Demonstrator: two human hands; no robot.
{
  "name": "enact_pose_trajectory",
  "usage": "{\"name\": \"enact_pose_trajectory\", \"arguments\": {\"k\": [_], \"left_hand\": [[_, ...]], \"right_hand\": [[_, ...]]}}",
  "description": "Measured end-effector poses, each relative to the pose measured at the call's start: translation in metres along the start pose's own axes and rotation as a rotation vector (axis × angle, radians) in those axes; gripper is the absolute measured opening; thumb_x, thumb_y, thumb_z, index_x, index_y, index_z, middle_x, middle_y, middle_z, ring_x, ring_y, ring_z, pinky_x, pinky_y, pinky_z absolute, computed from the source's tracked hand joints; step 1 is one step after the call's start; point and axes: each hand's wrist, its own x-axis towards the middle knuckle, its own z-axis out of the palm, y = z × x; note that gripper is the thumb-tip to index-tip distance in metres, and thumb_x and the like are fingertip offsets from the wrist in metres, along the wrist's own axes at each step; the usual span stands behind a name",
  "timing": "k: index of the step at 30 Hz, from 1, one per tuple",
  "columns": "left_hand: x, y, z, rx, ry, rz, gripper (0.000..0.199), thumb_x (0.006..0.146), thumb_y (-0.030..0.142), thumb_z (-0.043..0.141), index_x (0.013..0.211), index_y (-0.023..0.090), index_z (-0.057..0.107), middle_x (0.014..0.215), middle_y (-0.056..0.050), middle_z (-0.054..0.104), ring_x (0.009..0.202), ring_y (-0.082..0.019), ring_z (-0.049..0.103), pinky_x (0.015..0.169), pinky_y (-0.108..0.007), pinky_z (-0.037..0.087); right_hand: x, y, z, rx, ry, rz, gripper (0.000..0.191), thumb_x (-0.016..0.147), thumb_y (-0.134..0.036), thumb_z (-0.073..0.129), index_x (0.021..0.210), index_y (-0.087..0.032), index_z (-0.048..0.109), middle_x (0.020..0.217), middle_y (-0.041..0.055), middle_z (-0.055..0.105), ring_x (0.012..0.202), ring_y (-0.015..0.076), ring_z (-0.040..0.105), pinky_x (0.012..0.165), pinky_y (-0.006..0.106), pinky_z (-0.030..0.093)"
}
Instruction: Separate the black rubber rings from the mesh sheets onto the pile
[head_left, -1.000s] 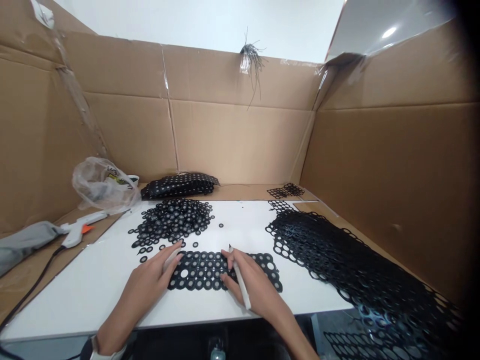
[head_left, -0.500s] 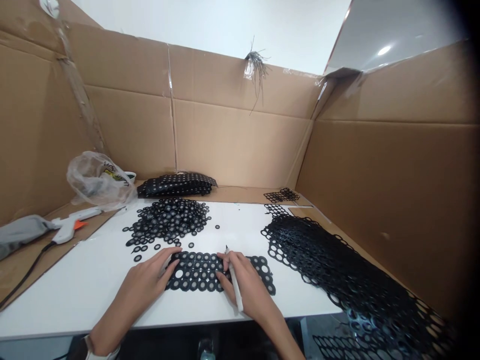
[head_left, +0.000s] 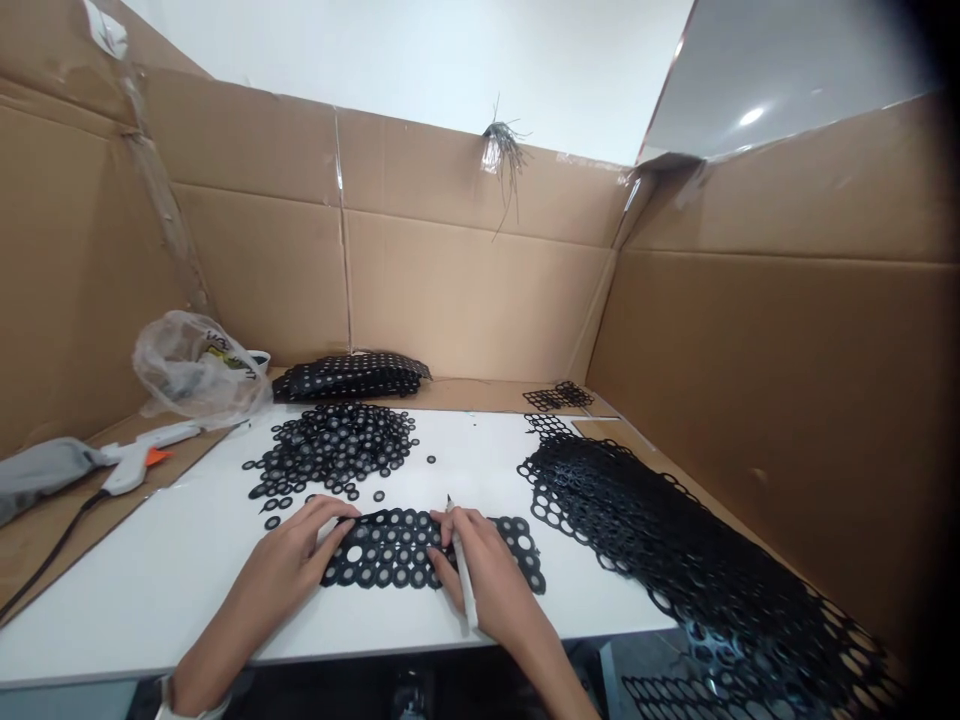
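Note:
A flat sheet of black rings with grey centres lies on the white table in front of me. One opening near its left end shows plain white. My left hand has its thumb and fingers closed on the sheet's upper left edge. Across the sheet's right part, my right hand holds a slim white pen-like tool with a dark tip pointing away from me. Its thumb and index finger also rest against the sheet. The palm and fingers cover some of the rings.
Behind my left hand is a heap of loose rings. Black ring netting spreads along the right. A glue gun, a plastic bag and stacked dotted sheets lie at left and back. Cardboard walls enclose the table.
The view has shifted slightly. My left fingers have moved a little along the sheet's upper left corner, and the sheet sits slightly further left. The right hand keeps its grip on the tool.

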Motion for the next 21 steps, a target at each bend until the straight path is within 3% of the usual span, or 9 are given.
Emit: {"name": "enact_pose_trajectory", "arguments": {"k": [4, 8, 11, 14, 16, 21], "left_hand": [[-0.001, 0.003, -0.004, -0.084, 0.005, -0.022, 0.038, 0.108, 0.054, 0.054, 0.124, 0.029, 0.077, 0.115, -0.003, 0.078, 0.068, -0.017, 0.061, 0.069, -0.029, 0.052], [-0.004, 0.000, -0.005, -0.141, 0.034, -0.072, 0.044, 0.107, 0.058, 0.056, 0.130, 0.026, 0.075, 0.091, -0.002, 0.078, 0.060, -0.016, 0.054, 0.060, -0.027, 0.047], [-0.003, -0.003, -0.004, -0.172, 0.040, -0.086, 0.045, 0.108, 0.057, 0.054, 0.132, 0.025, 0.072, 0.102, -0.004, 0.081, 0.059, -0.015, 0.057, 0.060, -0.027, 0.049], [-0.003, -0.005, -0.002, -0.183, 0.050, -0.073, 0.042, 0.109, 0.057, 0.052, 0.129, 0.025, 0.071, 0.118, -0.006, 0.080, 0.062, -0.015, 0.063, 0.063, -0.027, 0.053], [-0.002, -0.006, 0.000, -0.173, 0.075, -0.071, 0.041, 0.108, 0.058, 0.052, 0.126, 0.025, 0.071, 0.118, -0.005, 0.080, 0.059, -0.014, 0.061, 0.060, -0.027, 0.053], [-0.002, -0.002, 0.002, -0.098, 0.162, -0.096, 0.035, 0.106, 0.059, 0.056, 0.116, 0.029, 0.072, 0.109, 0.000, 0.079, 0.058, -0.015, 0.059, 0.063, -0.029, 0.050]], "right_hand": [[0.006, -0.002, -0.004, 0.006, -0.022, 0.020, 0.013, 0.104, -0.021, 0.059, 0.104, -0.027, 0.048, 0.120, 0.0099, 0.067, 0.123, 0.0331, 0.066, 0.102, 0.050, 0.054], [0.041, -0.013, -0.015, 0.035, -0.113, 0.031, 0.019, 0.099, -0.030, 0.071, 0.108, -0.026, 0.054, 0.114, 0.0090, 0.068, 0.109, 0.0328, 0.067, 0.095, 0.048, 0.054], [0.077, -0.021, -0.016, 0.292, -0.239, -0.094, 0.035, 0.090, -0.037, 0.084, 0.106, -0.027, 0.055, 0.115, 0.0069, 0.071, 0.107, 0.0311, 0.067, 0.095, 0.044, 0.052], [0.104, -0.023, -0.001, 0.451, -0.337, -0.163, 0.042, 0.084, -0.039, 0.089, 0.099, -0.027, 0.052, 0.111, 0.0024, 0.076, 0.105, 0.0268, 0.073, 0.089, 0.036, 0.056], [0.111, -0.021, 0.015, 0.552, -0.372, -0.167, 0.041, 0.087, -0.043, 0.085, 0.095, -0.026, 0.048, 0.104, 0.0023, 0.078, 0.101, 0.0256, 0.077, 0.083, 0.034, 0.059], [0.105, -0.011, 0.043, 0.657, -0.266, -0.105, 0.035, 0.090, -0.035, 0.080, 0.093, -0.026, 0.046, 0.100, 0.0050, 0.076, 0.097, 0.0254, 0.076, 0.083, 0.034, 0.057]]}}
